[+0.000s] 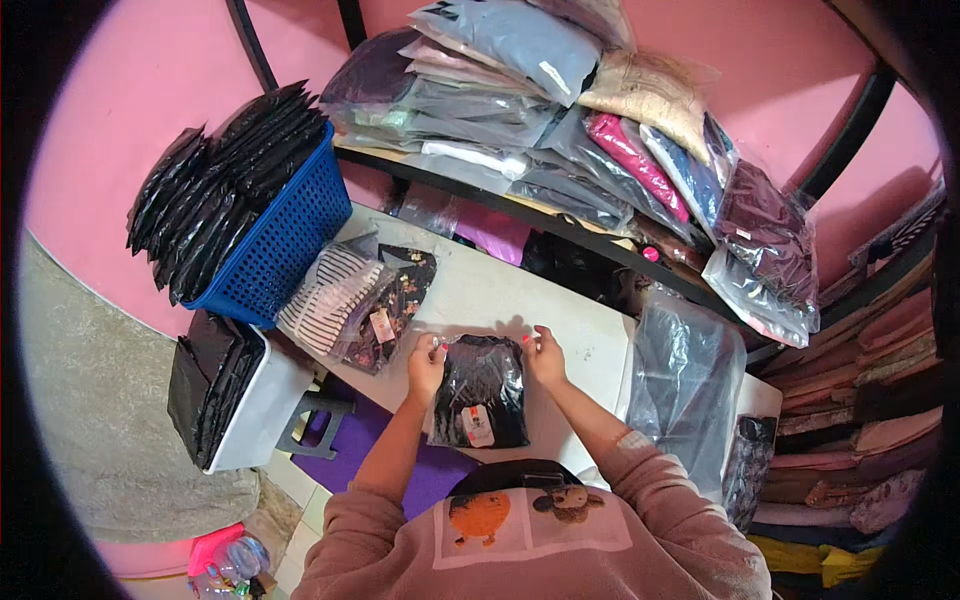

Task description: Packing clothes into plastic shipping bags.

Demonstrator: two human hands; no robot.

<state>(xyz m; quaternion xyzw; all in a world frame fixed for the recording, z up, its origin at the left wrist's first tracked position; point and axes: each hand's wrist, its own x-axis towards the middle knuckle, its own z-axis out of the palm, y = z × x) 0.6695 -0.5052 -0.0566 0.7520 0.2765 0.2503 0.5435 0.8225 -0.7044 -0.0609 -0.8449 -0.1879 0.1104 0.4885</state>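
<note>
A folded black garment in a clear plastic bag (484,382) lies flat on the white tabletop before me, with a hang tag showing near its lower edge. My left hand (426,371) pinches the bag's upper left corner between thumb and fingers. At the upper right corner is my right hand (546,358), its thumb and fingers slightly apart and no clear grip visible. Farther left on the table are a bagged striped garment (334,292) and a bagged dark floral garment (409,281) with a tag, partly overlapping.
A blue perforated basket (292,232) full of black plastic packages stands at the left table end. Below it, a white bin (247,405) holds more. Bagged clothes (480,112) crowd the shelf behind. Clear plastic bags (682,382) lie at right, beside stacked folded fabrics (862,420).
</note>
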